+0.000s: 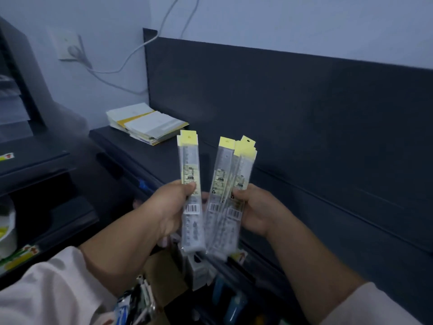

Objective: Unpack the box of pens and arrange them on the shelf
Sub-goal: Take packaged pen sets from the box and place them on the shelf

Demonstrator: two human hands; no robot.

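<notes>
Nearest the camera, an open brown cardboard box (164, 273) sits low between two white-sleeved arms, its contents too blurred to identify. Above it, the left hand (168, 207) grips a neat stack of clear plastic pen packs (190, 165) with yellow header cards, thumb across the front. Just to the right, close but apart, the right hand (257, 212) pinches a fanned bunch of matching pen packs (230, 174). Beyond stands a dark grey metal shelf (304, 137). On its far left end lies a pile of white and yellow paper (145, 123), under a white wall socket (68, 46).
</notes>
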